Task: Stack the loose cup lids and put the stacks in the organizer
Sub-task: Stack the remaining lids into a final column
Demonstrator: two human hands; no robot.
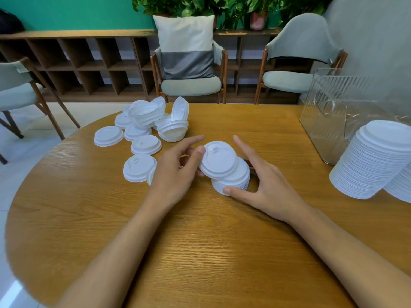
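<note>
Two bare forearms reach in from the near edge over the round oak-grain wooden table (200, 252). At its middle the left hand (175, 172) pinches a single white plastic cup lid (219, 160), thumb on the lid's left rim and curled fingers beneath it, while the index finger points out straight above. The lid is tilted, and its right side rests on top of a short stack of white lids (236, 182) standing on the table. The right hand (266, 185) is spread wide around this stack: the thumb tip presses the stack's near foot, the index finger stretches straight past its far side, and the other fingers are hidden behind it, so their contact cannot be told.

Left of the hands and further back, loose white lids (142, 130) lie scattered and heaped, some flat, some upturned, one on edge. At the right edge stands a tall leaning stack of white lids (373, 163), with a second one (400, 190) just behind it. Beyond them sits the clear ribbed plastic organizer (329, 112), well apart from the hands.

Past the table are grey-green upholstered wooden chairs (191, 85), one holding a cream and grey cushion (186, 47), then a dark wooden cubby shelf (77, 61) topped with potted green plants (233, 7).
</note>
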